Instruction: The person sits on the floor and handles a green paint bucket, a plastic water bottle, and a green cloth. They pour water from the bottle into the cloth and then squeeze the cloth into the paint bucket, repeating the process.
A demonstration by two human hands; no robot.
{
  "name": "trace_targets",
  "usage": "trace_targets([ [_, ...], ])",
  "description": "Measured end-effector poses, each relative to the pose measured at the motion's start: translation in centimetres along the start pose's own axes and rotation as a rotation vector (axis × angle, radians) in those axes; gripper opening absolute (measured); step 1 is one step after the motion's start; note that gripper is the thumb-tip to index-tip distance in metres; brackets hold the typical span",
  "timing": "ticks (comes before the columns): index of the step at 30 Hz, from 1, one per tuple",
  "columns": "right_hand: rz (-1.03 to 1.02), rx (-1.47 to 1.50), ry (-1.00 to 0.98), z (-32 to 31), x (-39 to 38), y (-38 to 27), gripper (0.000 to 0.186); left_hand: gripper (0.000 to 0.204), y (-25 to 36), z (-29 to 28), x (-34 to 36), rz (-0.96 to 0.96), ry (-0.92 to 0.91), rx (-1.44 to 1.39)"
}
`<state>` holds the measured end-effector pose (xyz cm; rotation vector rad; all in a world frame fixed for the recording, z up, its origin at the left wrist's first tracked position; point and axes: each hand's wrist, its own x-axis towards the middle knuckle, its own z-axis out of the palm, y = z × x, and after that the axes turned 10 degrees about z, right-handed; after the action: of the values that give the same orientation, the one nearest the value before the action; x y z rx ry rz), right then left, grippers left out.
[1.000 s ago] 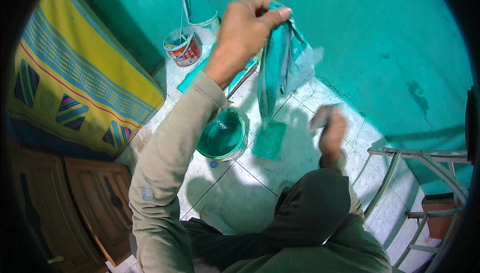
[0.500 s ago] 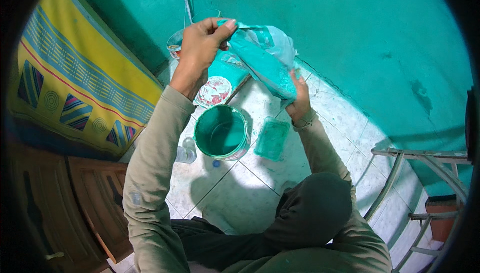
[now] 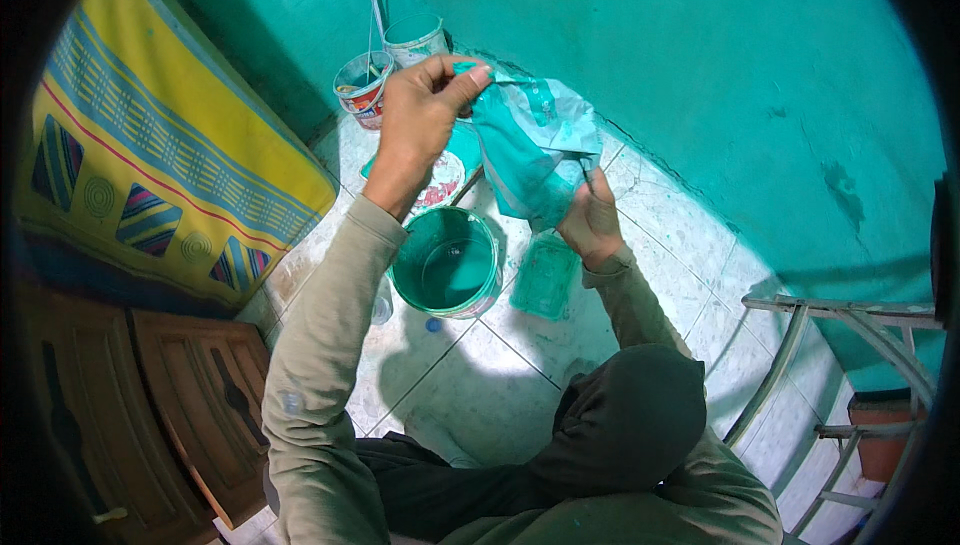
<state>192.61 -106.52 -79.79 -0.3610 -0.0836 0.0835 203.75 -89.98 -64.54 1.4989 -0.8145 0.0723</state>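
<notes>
My left hand (image 3: pixel 420 115) pinches the top edge of a paint-stained plastic bag (image 3: pixel 530 145) and holds it up above the floor. My right hand (image 3: pixel 592 217) grips the bag's lower end from below. Under the bag stands a bucket of turquoise paint (image 3: pixel 445 263) on the tiled floor. A flat paint-smeared tray (image 3: pixel 545 277) lies just right of the bucket, below my right hand.
Two small paint pots (image 3: pixel 362 87) stand by the turquoise wall, with a round lid (image 3: pixel 440 180) lying behind the bucket. A yellow patterned mat (image 3: pixel 160 165) and a wooden door (image 3: pixel 190 395) are at my left. A metal frame (image 3: pixel 830 365) stands at the right.
My left hand has come down from high up, bringing the bag lower. My right hand rose from the floor and took hold of the bag's bottom end.
</notes>
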Motion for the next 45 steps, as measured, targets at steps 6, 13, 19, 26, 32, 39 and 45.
trace_targets([
  [6, -0.117, -0.382, 0.083, -2.3, 0.3, 0.1, 0.042, 0.019, -1.7, 0.9, -1.7, -0.042, -0.013, -0.017],
  [13, -0.119, -0.539, 0.142, -0.6, 0.5, -0.8, 0.041, 0.018, -2.6, 1.7, -3.0, -0.107, 0.011, -0.014],
  [19, 0.037, -0.028, 0.101, 0.0, -0.1, -0.2, 0.051, 0.018, -2.0, 2.1, -2.3, -0.014, -0.023, 0.086],
  [26, 0.263, -0.069, 0.261, -3.7, -1.8, -1.3, 0.063, 0.02, 1.4, 4.4, 0.6, -0.095, 0.045, -0.023],
  [32, -0.723, -1.613, 0.554, 4.9, -1.7, 1.7, 0.066, 0.018, 1.2, 6.7, 0.4, -0.201, 0.081, -0.066],
  [39, -0.804, -1.67, 0.471, 3.6, 1.8, -1.1, 0.014, 0.019, 0.9, 5.8, 0.9, -0.213, 0.105, -0.09],
  [45, -0.827, -1.61, 0.369, 4.1, 0.5, -1.4, 0.012, 0.018, 1.2, 5.5, 0.6, -0.228, 0.119, -0.115],
])
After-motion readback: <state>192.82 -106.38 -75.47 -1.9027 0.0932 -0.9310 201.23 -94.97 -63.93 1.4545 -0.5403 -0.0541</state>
